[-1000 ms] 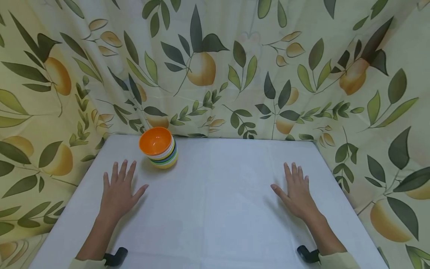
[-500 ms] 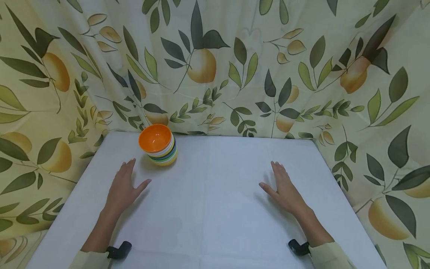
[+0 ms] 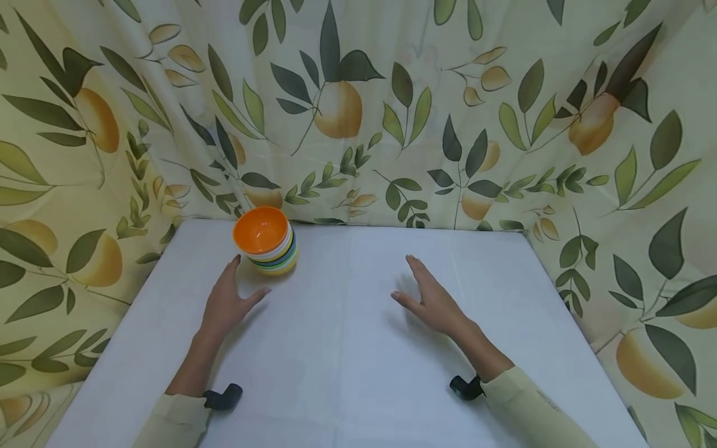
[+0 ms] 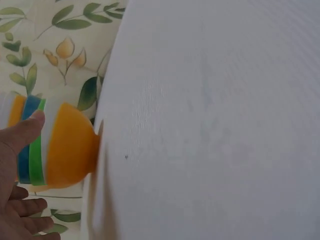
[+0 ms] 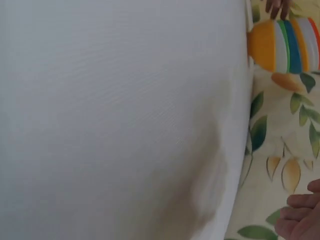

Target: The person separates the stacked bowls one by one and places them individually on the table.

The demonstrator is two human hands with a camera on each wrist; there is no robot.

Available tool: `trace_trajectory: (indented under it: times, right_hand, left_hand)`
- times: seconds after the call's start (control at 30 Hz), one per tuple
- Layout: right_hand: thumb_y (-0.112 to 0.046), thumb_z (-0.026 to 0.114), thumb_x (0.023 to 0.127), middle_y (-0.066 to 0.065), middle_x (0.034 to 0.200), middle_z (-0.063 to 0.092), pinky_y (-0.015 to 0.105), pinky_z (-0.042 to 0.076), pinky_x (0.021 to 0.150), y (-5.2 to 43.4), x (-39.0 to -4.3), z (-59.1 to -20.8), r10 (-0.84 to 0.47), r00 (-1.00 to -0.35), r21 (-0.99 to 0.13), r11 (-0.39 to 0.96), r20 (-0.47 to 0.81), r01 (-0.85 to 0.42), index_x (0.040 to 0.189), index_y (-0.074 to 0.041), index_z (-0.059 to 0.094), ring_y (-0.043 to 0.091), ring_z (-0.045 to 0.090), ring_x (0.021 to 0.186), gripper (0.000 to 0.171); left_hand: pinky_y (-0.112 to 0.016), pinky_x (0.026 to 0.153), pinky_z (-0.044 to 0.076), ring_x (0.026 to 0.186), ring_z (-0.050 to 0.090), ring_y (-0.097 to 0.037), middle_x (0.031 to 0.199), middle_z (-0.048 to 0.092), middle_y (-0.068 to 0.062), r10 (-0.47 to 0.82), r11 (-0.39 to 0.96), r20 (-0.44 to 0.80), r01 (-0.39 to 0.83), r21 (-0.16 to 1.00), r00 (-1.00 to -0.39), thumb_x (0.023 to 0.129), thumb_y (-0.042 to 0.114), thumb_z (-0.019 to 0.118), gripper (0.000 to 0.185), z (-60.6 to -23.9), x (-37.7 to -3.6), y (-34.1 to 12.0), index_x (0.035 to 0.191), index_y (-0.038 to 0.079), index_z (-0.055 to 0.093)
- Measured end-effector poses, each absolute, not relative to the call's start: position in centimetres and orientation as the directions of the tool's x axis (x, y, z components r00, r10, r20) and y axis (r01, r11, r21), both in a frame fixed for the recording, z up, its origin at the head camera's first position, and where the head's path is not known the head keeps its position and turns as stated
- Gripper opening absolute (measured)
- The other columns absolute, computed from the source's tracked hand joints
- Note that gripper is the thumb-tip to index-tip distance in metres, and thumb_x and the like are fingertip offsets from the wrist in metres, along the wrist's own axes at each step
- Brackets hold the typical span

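A stack of nested bowls (image 3: pixel 272 252) stands toward the back left of the white table, an orange bowl (image 3: pixel 261 230) on top and white, yellow, blue and green rims below. My left hand (image 3: pixel 224 305) is just left and in front of it, fingers extended and thumb spread wide, fingertips close to the stack's side. In the left wrist view the thumb overlaps the stacked bowls (image 4: pixel 70 145). Farther right, my right hand (image 3: pixel 434 305) hovers over the table with thumb apart and fingers straight, holding nothing. Its fingers (image 5: pixel 302 215) show at the right wrist view's lower corner.
White cloth covers the table (image 3: pixel 347 361). Behind it and along both sides hangs a curtain (image 3: pixel 414 112) printed with fruit and leaves. The stack stands near the back edge. Each wrist carries a small black camera (image 3: pixel 224 397).
Both hands have moved inward, the left toward the bowl stack and the right leftward across the table. They have turned from palms down to more sideways. The stack stays put.
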State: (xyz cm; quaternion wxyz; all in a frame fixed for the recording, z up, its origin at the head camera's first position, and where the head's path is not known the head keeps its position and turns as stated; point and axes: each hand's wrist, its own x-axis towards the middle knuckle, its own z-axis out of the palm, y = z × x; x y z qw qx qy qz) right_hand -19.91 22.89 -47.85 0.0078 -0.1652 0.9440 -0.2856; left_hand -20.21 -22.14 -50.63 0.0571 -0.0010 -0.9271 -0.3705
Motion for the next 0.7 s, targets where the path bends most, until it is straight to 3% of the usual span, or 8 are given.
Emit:
trace_trajectory:
  times: [0.27,0.7]
  right_hand:
    - [-0.048,0.069,0.101,0.014,0.173,0.019,0.054,0.021,0.127,18.9,-21.4,-46.9,-0.407,-0.904,-0.519,0.749,0.133,-0.413,0.168,-0.007,0.016,0.030,0.015,0.160,0.095]
    - [-0.060,0.064,0.099,0.009,0.175,0.016,0.046,0.021,0.128,12.8,-24.0,-45.6,-0.498,-0.857,-0.543,0.687,0.131,-0.483,0.169,-0.010,0.014,0.024,0.013,0.160,0.100]
  left_hand:
    - [-0.064,0.122,0.027,0.154,0.027,-0.042,0.170,0.027,-0.019,-0.081,0.635,0.136,0.054,0.771,-0.987,0.086,0.034,0.089,0.112,-51.4,-21.5,-21.1,0.167,0.004,0.019]
    - [-0.064,0.123,0.025,0.155,0.025,-0.041,0.169,0.028,-0.020,-0.116,0.544,0.140,0.055,0.838,-0.983,0.082,0.027,0.093,0.115,-52.4,-23.4,-20.5,0.167,0.004,0.019]
